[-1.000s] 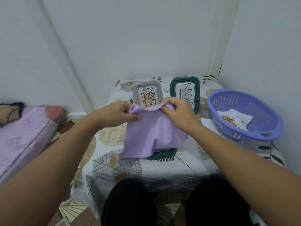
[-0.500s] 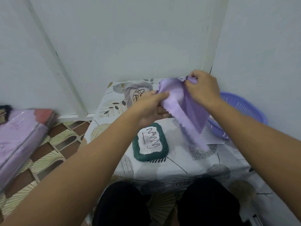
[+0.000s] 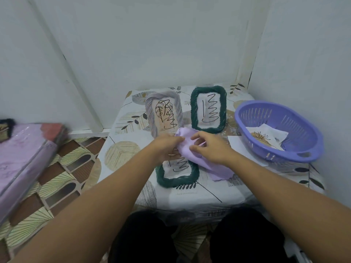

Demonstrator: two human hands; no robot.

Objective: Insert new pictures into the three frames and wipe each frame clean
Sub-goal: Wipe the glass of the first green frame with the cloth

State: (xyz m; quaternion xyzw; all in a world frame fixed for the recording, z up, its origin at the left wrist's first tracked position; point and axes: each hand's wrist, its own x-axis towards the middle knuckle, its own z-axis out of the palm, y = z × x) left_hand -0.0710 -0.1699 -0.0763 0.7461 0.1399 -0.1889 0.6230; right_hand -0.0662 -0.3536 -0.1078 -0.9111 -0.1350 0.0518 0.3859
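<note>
Three frames are on the small table [image 3: 133, 168]. A grey frame [image 3: 163, 113] with a leaf drawing and a dark green frame [image 3: 208, 109] with a zigzag drawing lean upright at the back. A second dark green frame [image 3: 177, 174] lies flat near the front, its top edge under my hands. A lilac cloth [image 3: 197, 156] is bunched over that frame's upper right corner. My left hand [image 3: 167, 147] grips the cloth's left side. My right hand [image 3: 210, 147] holds the cloth from the right, fingers curled on it.
A purple plastic basket [image 3: 311, 141] with loose pictures inside stands at the table's right, against the wall. A white sheet [image 3: 236, 147] lies under its near edge. Walls close the back and right. A pink wrapped bundle [image 3: 22, 154] lies on the tiled floor at left.
The cloth was raised up high toward the right half a second ago. Both hands have brought it down, bunched, onto the upper edge of the flat green frame.
</note>
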